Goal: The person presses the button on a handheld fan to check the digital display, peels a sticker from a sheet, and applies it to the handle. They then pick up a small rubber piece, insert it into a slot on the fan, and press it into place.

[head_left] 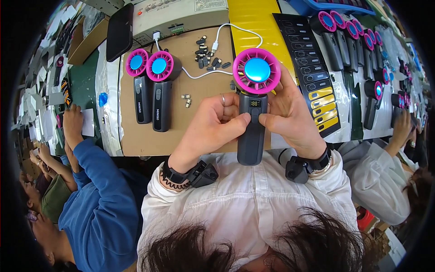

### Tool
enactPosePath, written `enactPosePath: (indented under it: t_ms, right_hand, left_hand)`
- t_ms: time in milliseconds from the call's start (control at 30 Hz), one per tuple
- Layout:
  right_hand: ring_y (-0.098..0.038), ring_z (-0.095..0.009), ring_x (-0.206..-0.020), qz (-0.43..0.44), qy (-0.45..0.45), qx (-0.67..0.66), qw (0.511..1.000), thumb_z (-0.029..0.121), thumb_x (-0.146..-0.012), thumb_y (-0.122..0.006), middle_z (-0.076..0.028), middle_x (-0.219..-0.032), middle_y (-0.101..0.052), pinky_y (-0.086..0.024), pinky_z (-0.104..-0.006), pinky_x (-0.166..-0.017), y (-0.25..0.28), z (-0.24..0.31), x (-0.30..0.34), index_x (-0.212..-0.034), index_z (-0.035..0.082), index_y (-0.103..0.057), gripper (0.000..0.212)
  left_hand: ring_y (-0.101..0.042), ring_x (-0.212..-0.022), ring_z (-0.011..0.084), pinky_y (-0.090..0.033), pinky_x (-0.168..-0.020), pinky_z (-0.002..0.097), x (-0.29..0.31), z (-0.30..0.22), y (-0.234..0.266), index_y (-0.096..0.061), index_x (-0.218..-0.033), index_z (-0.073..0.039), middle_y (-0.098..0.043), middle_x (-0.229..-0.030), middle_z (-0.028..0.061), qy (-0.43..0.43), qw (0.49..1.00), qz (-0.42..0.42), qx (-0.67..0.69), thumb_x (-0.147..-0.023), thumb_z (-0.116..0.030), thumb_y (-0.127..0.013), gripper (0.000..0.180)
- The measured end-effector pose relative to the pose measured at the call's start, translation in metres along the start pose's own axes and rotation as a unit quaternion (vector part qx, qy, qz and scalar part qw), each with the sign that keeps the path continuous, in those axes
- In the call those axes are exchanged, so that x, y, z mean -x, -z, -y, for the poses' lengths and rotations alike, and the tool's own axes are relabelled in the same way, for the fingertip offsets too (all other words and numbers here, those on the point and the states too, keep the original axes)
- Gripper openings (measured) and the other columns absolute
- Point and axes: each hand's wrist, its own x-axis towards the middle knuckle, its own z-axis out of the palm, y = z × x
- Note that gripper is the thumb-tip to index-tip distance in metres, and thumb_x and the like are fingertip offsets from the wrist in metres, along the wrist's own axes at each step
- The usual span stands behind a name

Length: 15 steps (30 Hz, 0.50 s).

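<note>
The left hand (215,122) and right hand (292,118) curl closed around a dark-grey, pink-headed handheld fan (255,106) with lit digits, above a brown cardboard sheet's (136,144) near edge. Two matching fans (162,102) with pale handle lettering lie left, small black connectors (202,60) beyond; a brown cardboard box (85,44) holds clear plastic.

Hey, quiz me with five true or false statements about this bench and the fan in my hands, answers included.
1. The left hand and the right hand both hold a pink-headed fan. True.
2. That fan's round centre is yellow. False: the centre is blue.
3. Two other fans lie on the brown board. True.
4. The left hand grips a white plug. False: the white plug lies apart from both hands.
5. A blue sleeve shows at the left. True.
</note>
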Motion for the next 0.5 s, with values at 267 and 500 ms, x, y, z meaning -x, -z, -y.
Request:
enactPosePath:
  t_ms: [267,500]
  right_hand:
    - [-0.035,-0.02,-0.123,0.007,0.011,-0.009,1.0,-0.011,-0.06,-0.053,-0.006,-0.129,-0.037,-0.033,-0.0297,-0.098,0.001,-0.001,0.0,-0.137,0.006,-0.025,0.084]
    - [-0.035,-0.021,-0.123,0.001,0.009,0.007,1.0,-0.011,-0.059,-0.053,-0.007,-0.132,-0.036,-0.033,-0.03,-0.098,0.003,0.001,-0.001,-0.138,0.006,-0.023,0.086]
  left_hand:
    - [-0.057,-0.069,0.0048,-0.048,-0.063,0.0196,0.001,-0.006,0.007,-0.052,-0.1,0.004,-0.061,-0.079,0.0032,0.039,0.999,0.028,0.011,-0.081,-0.006,-0.057,0.022]
    - [-0.057,-0.073,0.0046,-0.047,-0.066,0.0183,0.0,-0.012,0.002,-0.052,-0.102,0.005,-0.061,-0.084,0.0031,-0.001,0.999,0.048,-0.008,-0.078,-0.003,-0.061,0.027]
